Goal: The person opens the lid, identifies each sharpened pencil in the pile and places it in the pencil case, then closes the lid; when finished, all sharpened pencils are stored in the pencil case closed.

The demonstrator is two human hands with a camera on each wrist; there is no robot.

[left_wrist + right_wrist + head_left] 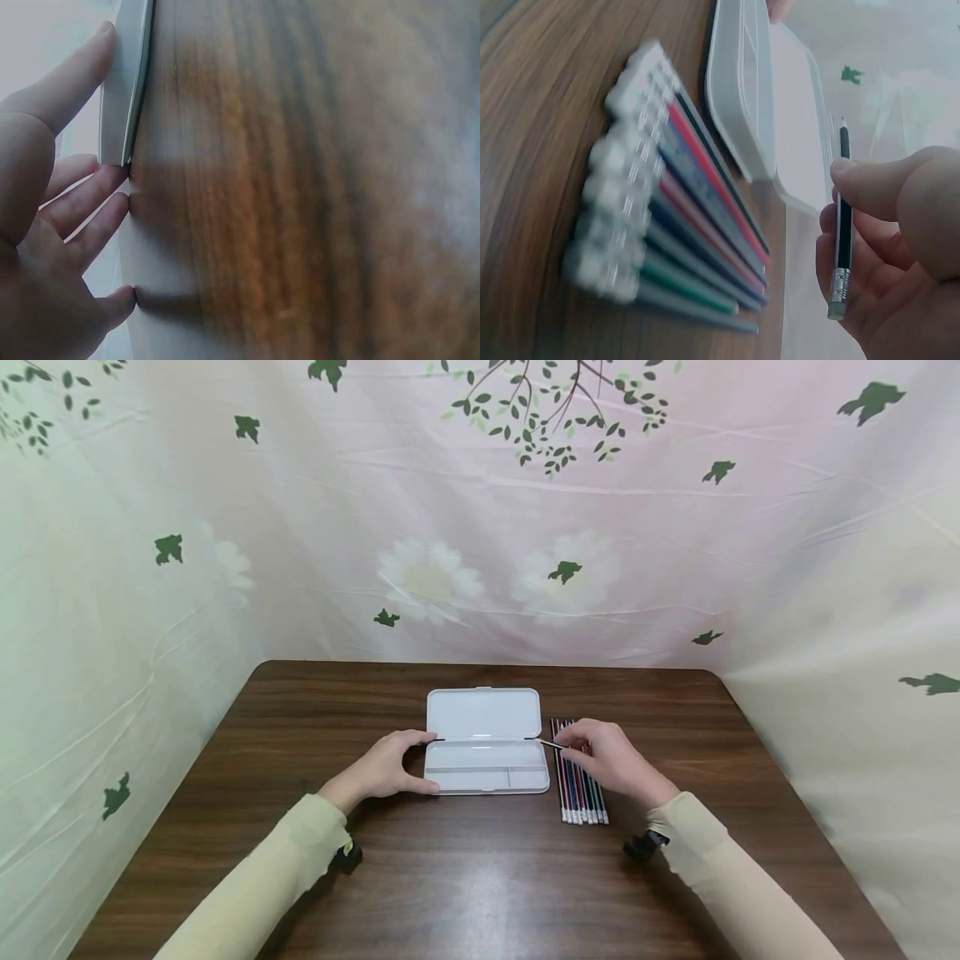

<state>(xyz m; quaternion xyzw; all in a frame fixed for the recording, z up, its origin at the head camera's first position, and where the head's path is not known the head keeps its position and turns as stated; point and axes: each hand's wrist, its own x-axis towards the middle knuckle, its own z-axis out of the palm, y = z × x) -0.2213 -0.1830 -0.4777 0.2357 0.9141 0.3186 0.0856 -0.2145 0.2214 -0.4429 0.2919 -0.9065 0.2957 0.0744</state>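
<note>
A white plastic pencil case [485, 781] lies open on the table, its lid [483, 713] folded back. My left hand [382, 766] holds the case's left end, thumb at the front corner and fingertips near the hinge. In the left wrist view the thumb [79, 71] lies against the case's front wall [124, 90]. My right hand [607, 756] pinches a dark pencil [844, 217] with a white eraser end between thumb and fingers. Its tip points toward the case's right end. Below that hand lies a row of pencils [577, 793], dark, red, blue and green, with white eraser ends.
The brown wooden table [480, 877] has its far edge just behind the case. A pale cloth [480, 510] printed with leaves and flowers hangs behind and at both sides. Dividers split the case's base into a long compartment and two shorter ones.
</note>
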